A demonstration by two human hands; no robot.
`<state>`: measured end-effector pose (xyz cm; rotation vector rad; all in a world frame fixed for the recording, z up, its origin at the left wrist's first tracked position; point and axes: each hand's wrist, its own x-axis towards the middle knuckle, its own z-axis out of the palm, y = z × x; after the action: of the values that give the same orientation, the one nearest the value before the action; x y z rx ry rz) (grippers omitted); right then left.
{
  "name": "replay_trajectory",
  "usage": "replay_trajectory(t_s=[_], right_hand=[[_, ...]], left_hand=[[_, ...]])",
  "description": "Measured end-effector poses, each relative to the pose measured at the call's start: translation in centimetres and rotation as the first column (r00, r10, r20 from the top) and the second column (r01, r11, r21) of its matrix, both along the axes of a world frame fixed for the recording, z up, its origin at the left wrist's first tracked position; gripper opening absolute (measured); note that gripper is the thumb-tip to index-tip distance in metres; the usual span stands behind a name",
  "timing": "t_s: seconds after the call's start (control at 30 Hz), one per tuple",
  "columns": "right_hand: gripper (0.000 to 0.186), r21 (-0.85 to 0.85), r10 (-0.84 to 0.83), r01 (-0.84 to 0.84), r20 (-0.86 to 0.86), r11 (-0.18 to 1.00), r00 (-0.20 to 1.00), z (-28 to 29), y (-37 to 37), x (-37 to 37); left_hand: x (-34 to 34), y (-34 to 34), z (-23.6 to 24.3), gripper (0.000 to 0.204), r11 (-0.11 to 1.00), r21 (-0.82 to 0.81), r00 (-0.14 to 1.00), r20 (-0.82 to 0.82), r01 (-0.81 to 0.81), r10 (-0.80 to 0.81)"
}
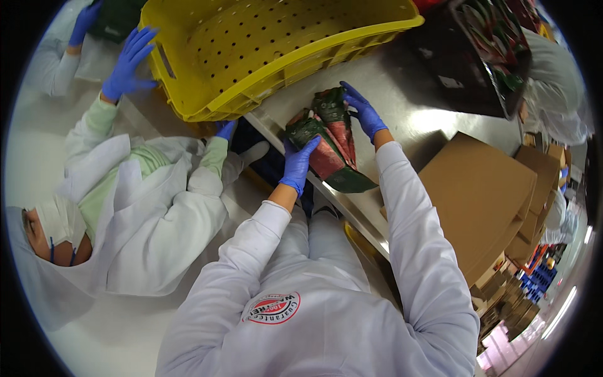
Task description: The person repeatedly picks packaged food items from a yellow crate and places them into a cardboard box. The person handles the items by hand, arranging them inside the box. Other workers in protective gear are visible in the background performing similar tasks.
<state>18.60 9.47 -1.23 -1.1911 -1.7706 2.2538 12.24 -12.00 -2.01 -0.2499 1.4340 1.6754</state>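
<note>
Packages (326,156), two, green and red, lie side by side between your hands, over the near edge of the steel table (389,81). Long axes slope from upper left to lower right. Your left hand (299,164) is partly closed on the lower left side, thumb on top. Your right hand (364,113) touches the upper right side, half open, fingers extended; its grip cannot be confirmed. Yellow crate (270,78): beyond both hands, perforated floor visible. Black crate (477,91): nearer your right hand, holding similar green-and-red packs (499,38). Cardboard (477,195): right of your right forearm.
</note>
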Motion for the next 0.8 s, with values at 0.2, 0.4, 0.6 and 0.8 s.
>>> replay_trajectory(t_s=[0.2, 0.4, 0.6, 0.8], right_hand=[[0.049, -0.324, -0.191, 0.128, -0.174, 0.938, 0.966, -3.4, -2.6, -1.3], [0.067, 0.052, -0.026, 0.038, -0.214, 0.998, 0.976, -2.0, -6.9, -1.2], [0.089, 0.293, 0.189, -0.144, -0.135, 0.945, 0.973, -1.2, -7.6, -2.5], [0.082, 0.374, 0.269, -0.256, 0.017, 0.891, 0.963, 1.0, -10.8, -4.6]], left_hand=[[1.8, -0.6, -1.8, 0.082, 0.993, 0.054, 0.989, -0.104, -0.103, 0.108], [2.8, -4.5, -1.1, 0.075, 0.985, 0.087, 0.986, 0.085, -0.147, 0.14], [4.1, -5.2, -3.2, 0.07, 0.947, 0.115, 0.945, 0.169, -0.301, 0.28], [5.0, -6.4, -4.1, 0.056, 0.79, 0.237, 0.743, 0.562, -0.566, 0.364]])
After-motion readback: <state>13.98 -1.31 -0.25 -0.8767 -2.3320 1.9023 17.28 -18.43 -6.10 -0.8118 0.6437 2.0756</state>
